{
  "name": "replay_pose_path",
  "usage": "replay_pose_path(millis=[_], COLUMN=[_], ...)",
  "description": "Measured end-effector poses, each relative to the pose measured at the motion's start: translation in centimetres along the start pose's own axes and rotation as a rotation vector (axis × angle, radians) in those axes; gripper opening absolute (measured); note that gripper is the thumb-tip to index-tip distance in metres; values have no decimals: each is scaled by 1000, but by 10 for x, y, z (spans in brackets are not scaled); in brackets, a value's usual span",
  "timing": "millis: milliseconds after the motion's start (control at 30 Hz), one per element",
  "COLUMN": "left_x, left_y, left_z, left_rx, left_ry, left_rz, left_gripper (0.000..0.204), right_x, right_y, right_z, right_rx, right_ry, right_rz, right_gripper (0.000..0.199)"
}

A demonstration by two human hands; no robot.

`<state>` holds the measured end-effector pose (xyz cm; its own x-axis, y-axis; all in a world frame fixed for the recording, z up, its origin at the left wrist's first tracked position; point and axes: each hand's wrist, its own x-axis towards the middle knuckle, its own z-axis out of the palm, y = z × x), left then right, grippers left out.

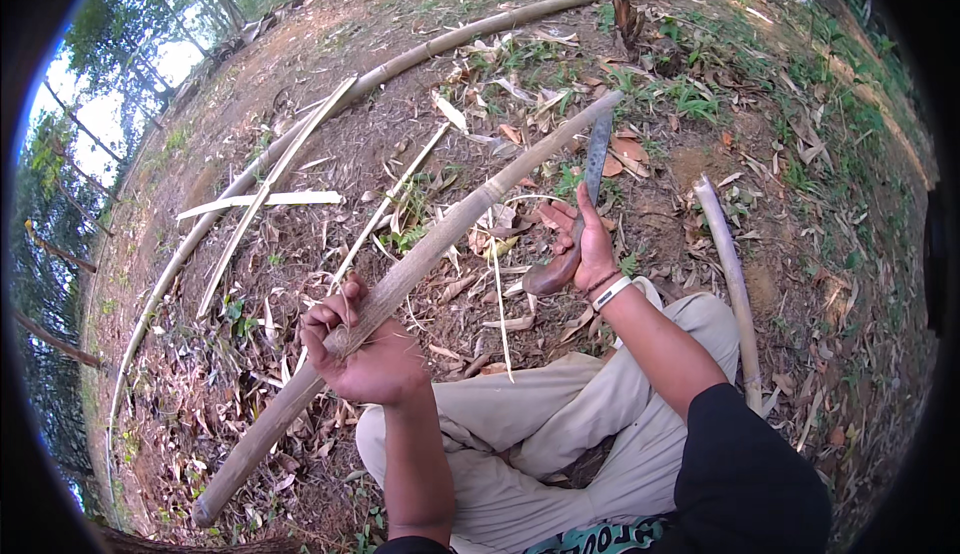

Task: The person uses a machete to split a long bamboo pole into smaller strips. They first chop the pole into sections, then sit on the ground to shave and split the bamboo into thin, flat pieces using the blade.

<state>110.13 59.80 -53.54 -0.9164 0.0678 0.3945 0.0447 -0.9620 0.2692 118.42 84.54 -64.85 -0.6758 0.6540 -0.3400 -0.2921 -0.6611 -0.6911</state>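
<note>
My left hand (375, 359) is wrapped round a thick bamboo pole (438, 239), which slants from the lower left up to the far right in front of me. In my right hand (594, 249) is a machete (598, 154) with a dark blade and a brown, curved wooden handle. The handle lies across the palm, its rounded butt sticking out on the left, and some fingers are loosely extended. The blade points away from me, and its tip is close to the pole's far end; I cannot tell if they touch. Thin pale bamboo strips lie beyond the pole.
A long bamboo pole (405, 57) arcs across the ground behind, with split strips (272, 199) crossing it. A shorter pale stick (728, 274) lies beside my right knee. Dry leaves and grass cover the sloping ground. A thin stump (622, 9) stands at the back; trees rise far left.
</note>
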Motion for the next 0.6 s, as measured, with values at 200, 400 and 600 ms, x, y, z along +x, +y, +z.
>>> replay_pose_path(millis=[200,400,600], left_x=[0,-11,0], left_y=[-26,-51,-40], left_z=[-18,-10,-64], left_rx=[-16,314,416], left_ry=[-133,-43,-169], left_rz=[-264,-497,-1186], left_gripper=[12,45,67], right_x=[8,20,13], right_y=[-31,-73,-129], right_z=[-10,-48,-68], right_rx=[187,489,501], right_ry=[201,166,243], right_rz=[-126,-204,-565], right_gripper=[51,18,19])
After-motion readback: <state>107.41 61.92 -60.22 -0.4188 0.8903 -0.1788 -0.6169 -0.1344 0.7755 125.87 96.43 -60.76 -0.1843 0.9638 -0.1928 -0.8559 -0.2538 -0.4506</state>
